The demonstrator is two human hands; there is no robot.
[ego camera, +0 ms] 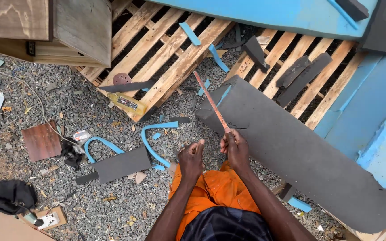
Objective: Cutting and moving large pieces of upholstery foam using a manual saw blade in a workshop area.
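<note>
Head view, right hand (234,148) gripping thin blade (211,101) over grey foam sheet (300,151)

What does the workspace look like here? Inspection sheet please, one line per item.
Surface: grey gravel ground, wooden pallets laid on it.
Job's things: long thin reddish blade, grey foam sheet with one end lying on a pallet.
Clutter: blue foam strips, grey foam offcut, yellow glue bottle, round sanding disc, brown board piece, black cloth.
Hands: right hand grips the blade's near end; left hand closed beside it, holding nothing visible.
Cables: thin cord across the gravel; socket block.
Surroundings: blue foam slabs, wooden boxes.
</note>
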